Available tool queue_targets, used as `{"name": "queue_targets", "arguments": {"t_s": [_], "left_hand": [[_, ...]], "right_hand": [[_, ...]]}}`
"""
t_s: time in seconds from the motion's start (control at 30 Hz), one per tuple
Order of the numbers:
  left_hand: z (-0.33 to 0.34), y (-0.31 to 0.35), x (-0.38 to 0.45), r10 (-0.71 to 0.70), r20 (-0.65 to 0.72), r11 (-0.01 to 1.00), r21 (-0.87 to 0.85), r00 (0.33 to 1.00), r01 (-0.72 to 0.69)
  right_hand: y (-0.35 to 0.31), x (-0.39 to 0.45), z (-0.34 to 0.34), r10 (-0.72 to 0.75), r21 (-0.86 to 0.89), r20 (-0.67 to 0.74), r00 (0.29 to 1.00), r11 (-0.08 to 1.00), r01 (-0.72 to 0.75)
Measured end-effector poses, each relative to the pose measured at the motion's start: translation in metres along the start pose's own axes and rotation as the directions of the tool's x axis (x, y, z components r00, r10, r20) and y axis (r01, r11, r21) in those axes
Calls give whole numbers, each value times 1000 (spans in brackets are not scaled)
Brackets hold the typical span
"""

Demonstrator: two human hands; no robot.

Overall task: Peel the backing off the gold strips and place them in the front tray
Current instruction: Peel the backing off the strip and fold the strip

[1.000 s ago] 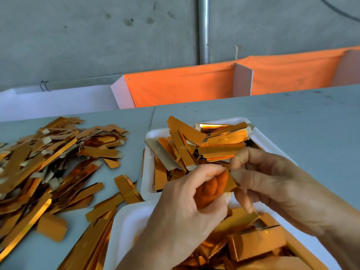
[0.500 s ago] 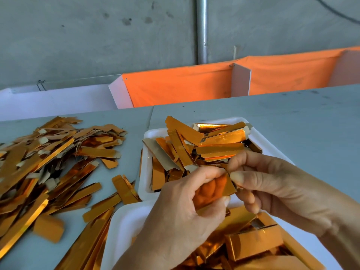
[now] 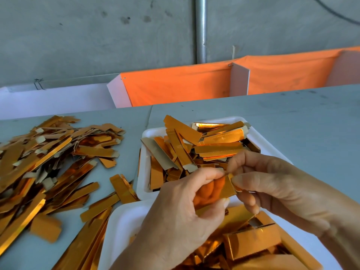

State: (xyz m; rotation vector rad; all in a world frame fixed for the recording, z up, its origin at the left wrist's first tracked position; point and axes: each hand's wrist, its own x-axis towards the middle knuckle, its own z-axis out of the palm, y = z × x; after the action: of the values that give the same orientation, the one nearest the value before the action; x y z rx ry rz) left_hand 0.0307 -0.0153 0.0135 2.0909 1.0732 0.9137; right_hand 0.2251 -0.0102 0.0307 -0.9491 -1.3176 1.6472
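**Both hands on one gold strip, above the near tray**

Now pinched between two hands: a single gold strip. Left hand curled around its lower part, thumb on the shiny face, fingertips wrapped under the edge. Right hand closed at the strip's upper right corner, thumb and forefinger nipping a small gold tab that stands up from the corner. Cannot tell whether that tab is backing or foil.

Directly below both hands: white front tray, holding folded gold pieces, partly hidden by the wrists. Just beyond the hands, touching the front tray's far edge: second white tray, heaped with gold strips lying crosswise, some showing pale undersides.

Well to the left of the left hand: loose pile of strips spread over the grey table, a few stragglers reaching the left rims of both trays. Far beyond the hands, past the table's edge: orange cloth barrier, a grey concrete wall and an upright metal pipe.
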Motion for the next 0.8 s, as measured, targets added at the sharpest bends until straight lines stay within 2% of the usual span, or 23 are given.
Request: {"name": "queue_targets", "arguments": {"t_s": [0.43, 0.57, 0.73, 0.8], "left_hand": [[0, 3, 1, 22, -38, 1000, 17, 999, -21], [1, 1, 1, 125, -33, 986, 119, 992, -120], [-1, 2, 3, 278, -98, 933, 264, 955, -245], [0, 3, 4, 318, -93, 907, 319, 944, -274]], "right_hand": [[3, 1, 5, -72, -164, -97, 993, 985, 56], [4, 2, 5, -88, -234, -108, 990, 970, 60], [-1, 0, 1, -43, -143, -3, 999, 989, 42], [-1, 0, -1, -20, -159, 4, 1000, 987, 20]]}}
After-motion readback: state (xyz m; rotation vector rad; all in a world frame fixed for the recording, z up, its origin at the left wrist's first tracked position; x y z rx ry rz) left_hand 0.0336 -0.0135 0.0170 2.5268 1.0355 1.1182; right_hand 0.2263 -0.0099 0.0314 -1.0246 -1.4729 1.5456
